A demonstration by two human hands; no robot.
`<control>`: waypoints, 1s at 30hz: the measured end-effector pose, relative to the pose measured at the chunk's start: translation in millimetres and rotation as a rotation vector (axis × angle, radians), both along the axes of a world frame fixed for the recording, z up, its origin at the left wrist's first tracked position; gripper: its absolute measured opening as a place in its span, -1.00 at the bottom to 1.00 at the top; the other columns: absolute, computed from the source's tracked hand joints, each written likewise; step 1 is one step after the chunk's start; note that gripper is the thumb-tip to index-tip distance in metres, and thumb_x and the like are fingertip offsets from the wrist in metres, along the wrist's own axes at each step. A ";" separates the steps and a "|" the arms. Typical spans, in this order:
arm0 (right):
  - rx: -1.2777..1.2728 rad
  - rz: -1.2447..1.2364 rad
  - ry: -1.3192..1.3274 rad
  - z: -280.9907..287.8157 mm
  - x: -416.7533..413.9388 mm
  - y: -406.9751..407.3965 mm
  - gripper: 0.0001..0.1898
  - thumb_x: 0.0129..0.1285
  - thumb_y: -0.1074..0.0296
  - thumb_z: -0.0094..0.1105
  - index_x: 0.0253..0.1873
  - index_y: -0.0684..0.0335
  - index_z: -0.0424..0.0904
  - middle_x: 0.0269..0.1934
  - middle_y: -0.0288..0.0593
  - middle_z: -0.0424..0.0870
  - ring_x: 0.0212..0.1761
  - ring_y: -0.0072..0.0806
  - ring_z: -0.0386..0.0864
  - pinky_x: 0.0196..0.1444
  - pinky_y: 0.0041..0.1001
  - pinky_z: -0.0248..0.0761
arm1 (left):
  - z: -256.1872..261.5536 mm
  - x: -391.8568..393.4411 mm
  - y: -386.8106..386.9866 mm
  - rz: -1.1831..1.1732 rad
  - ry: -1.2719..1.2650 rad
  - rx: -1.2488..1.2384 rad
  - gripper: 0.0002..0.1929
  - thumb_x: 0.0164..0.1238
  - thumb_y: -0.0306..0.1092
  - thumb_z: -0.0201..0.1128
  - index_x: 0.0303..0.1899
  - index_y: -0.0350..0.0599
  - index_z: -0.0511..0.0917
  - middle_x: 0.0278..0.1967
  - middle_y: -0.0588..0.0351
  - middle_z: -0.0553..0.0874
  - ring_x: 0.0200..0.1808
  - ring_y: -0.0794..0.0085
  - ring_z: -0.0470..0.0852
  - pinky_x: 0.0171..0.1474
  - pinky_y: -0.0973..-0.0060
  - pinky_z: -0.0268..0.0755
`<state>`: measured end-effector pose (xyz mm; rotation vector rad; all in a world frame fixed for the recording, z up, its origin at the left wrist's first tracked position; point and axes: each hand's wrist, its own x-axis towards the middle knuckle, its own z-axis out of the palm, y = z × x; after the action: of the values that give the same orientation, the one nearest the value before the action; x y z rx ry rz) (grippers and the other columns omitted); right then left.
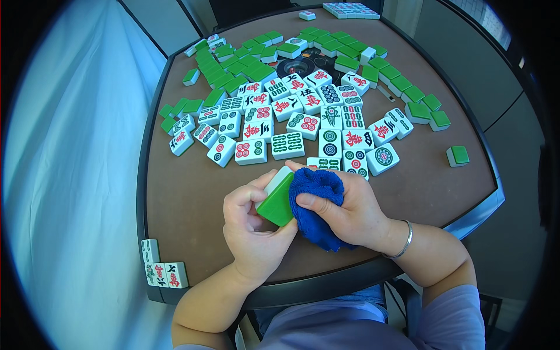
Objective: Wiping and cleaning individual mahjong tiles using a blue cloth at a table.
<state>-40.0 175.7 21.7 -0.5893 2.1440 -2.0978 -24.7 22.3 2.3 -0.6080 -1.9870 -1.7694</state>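
In front of me, low over the table's near half, my left hand (258,240) grips a green-backed white mahjong tile (276,203) between fingers and thumb. The tile is tilted, green back towards me; its printed face is turned from view. A bunched blue cloth (313,223) is clasped in my right hand (361,212), thumb on top, and lies against the tile's right side. Just beyond my hands, face-up tiles spread in loose rows, including an eight-bamboo tile (287,145) and a one-circle tile (383,159). One bamboo tile (323,163) is partly covered by my right hand.
Green-backed tiles (258,72) crowd the far part of the brown mahjong table (197,205), around its dark centre unit (296,68). A face-up block of tiles (351,10) sits at the far right corner. Several tiles (166,274) occupy the near left corner; one tile (458,156) stands alone at right.
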 end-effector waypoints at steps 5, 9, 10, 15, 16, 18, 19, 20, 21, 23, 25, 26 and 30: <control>-0.118 0.032 -0.187 -4.4 -4.5 1.6 -0.67 0.23 0.17 0.10 -0.02 0.29 0.49 -0.34 -0.22 0.60 -0.36 -0.65 0.51 -0.30 -0.62 0.39 | 2.5 -0.1 2.6 -0.044 -0.068 0.045 -0.47 -0.09 -0.74 0.28 -0.13 -0.17 0.15 0.02 -0.21 0.42 0.04 0.28 0.49 0.03 0.44 0.43; -0.427 0.073 -0.443 -1.1 -10.2 2.4 -0.61 0.31 0.10 -0.03 0.06 0.28 0.44 -0.25 -0.31 0.57 -0.32 -0.69 0.49 -0.28 -0.67 0.37 | 0.9 0.0 3.4 -0.064 -0.149 0.097 -0.49 -0.07 -0.73 0.28 -0.13 -0.18 0.17 0.02 -0.19 0.43 0.00 0.30 0.52 0.00 0.45 0.46; -0.343 0.113 -0.363 0.9 -8.1 2.9 -0.59 0.30 0.10 -0.01 0.09 0.28 0.42 -0.23 -0.28 0.57 -0.29 -0.67 0.49 -0.26 -0.64 0.37 | -0.9 -0.4 2.9 0.013 -0.125 0.015 -0.50 -0.08 -0.69 0.31 -0.14 -0.18 0.20 0.00 -0.18 0.45 -0.03 0.32 0.54 -0.05 0.47 0.48; 0.176 -0.042 0.316 -9.8 -1.1 -4.2 -0.30 -0.03 0.17 0.33 0.23 0.25 0.25 -0.25 -0.03 0.51 -0.26 -0.25 0.50 -0.15 -0.40 0.37 | 0.5 6.1 0.0 0.215 0.074 -0.315 -0.52 -0.14 -0.56 0.42 -0.18 -0.19 0.30 -0.05 -0.12 0.54 -0.14 0.38 0.60 -0.18 0.53 0.51; 0.175 -0.042 0.315 -10.9 -1.5 -4.0 -0.30 -0.03 0.17 0.33 0.23 0.25 0.25 -0.25 -0.03 0.51 -0.26 -0.25 0.50 -0.15 -0.40 0.37 | 0.0 7.2 -1.5 0.167 0.058 -0.333 -0.48 -0.13 -0.57 0.41 -0.15 -0.19 0.24 -0.01 -0.18 0.48 -0.05 0.33 0.54 -0.06 0.49 0.46; 0.159 -0.049 0.264 -11.5 -2.7 -3.3 -0.34 -0.06 0.17 0.35 0.17 0.23 0.32 -0.26 -0.04 0.52 -0.27 -0.24 0.51 -0.18 -0.37 0.37 | 0.3 7.7 -1.9 0.119 0.042 -0.351 -0.43 -0.13 -0.59 0.41 -0.11 -0.19 0.18 0.04 -0.24 0.42 0.04 0.28 0.49 0.05 0.44 0.40; 0.159 -0.048 0.264 -10.5 -3.2 -3.1 -0.34 -0.06 0.17 0.35 0.17 0.23 0.32 -0.26 -0.04 0.52 -0.27 -0.24 0.51 -0.18 -0.37 0.37 | 1.6 7.8 -1.2 0.115 0.037 -0.351 -0.43 -0.13 -0.59 0.41 -0.12 -0.19 0.19 0.03 -0.24 0.43 0.04 0.27 0.48 0.05 0.44 0.40; 0.157 -0.038 0.244 -8.6 -3.4 -2.7 -0.37 -0.06 0.17 0.35 0.13 0.23 0.35 -0.28 -0.04 0.53 -0.27 -0.25 0.51 -0.18 -0.37 0.37 | 2.5 7.7 -0.6 0.110 0.032 -0.351 -0.43 -0.14 -0.58 0.42 -0.13 -0.19 0.19 0.03 -0.24 0.43 0.04 0.27 0.48 0.04 0.44 0.41; 0.154 -0.026 0.223 -7.1 -3.6 -2.8 -0.41 -0.06 0.17 0.35 0.10 0.22 0.38 -0.29 -0.04 0.53 -0.26 -0.25 0.52 -0.19 -0.38 0.37 | 2.3 7.5 -1.0 0.112 0.031 -0.352 -0.43 -0.14 -0.58 0.42 -0.13 -0.19 0.19 0.03 -0.24 0.43 0.04 0.27 0.48 0.04 0.44 0.41; 0.147 -0.017 0.192 -1.9 -3.4 -2.2 -0.44 -0.06 0.17 0.35 0.07 0.23 0.41 -0.29 -0.05 0.54 -0.27 -0.26 0.52 -0.19 -0.38 0.37 | 2.1 7.2 -1.7 0.097 0.060 -0.325 -0.44 -0.14 -0.58 0.42 -0.15 -0.19 0.19 0.00 -0.24 0.46 0.04 0.26 0.49 0.04 0.45 0.40; 0.143 -0.013 0.159 -1.5 -2.9 -1.3 -0.47 -0.05 0.18 0.34 0.04 0.23 0.43 -0.30 -0.05 0.54 -0.27 -0.27 0.52 -0.19 -0.39 0.37 | 0.3 5.2 -0.2 0.134 0.085 -0.310 -0.49 -0.14 -0.57 0.42 -0.18 -0.18 0.24 -0.03 -0.17 0.51 -0.05 0.31 0.55 -0.08 0.50 0.45; 0.119 -0.018 0.143 -2.5 -2.9 -1.3 -0.51 -0.04 0.18 0.33 0.01 0.23 0.45 -0.30 -0.06 0.55 -0.27 -0.27 0.53 -0.19 -0.40 0.37 | -0.4 4.7 0.4 0.173 0.111 -0.296 -0.53 -0.15 -0.56 0.41 -0.21 -0.18 0.29 -0.06 -0.11 0.57 -0.14 0.36 0.60 -0.19 0.56 0.50; 0.115 0.057 0.094 -0.6 -4.0 2.5 -0.53 0.02 0.35 0.30 0.06 0.32 0.42 -0.17 -0.17 0.53 -0.16 -0.56 0.49 -0.09 -0.55 0.35 | 1.0 5.4 2.1 0.158 0.094 -0.284 -0.54 -0.15 -0.58 0.40 -0.21 -0.18 0.29 -0.06 -0.11 0.57 -0.13 0.37 0.60 -0.18 0.55 0.50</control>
<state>-43.9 178.2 21.2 -0.7407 2.2502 -1.9391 -19.2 24.4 3.3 -0.5905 -2.1725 -1.3551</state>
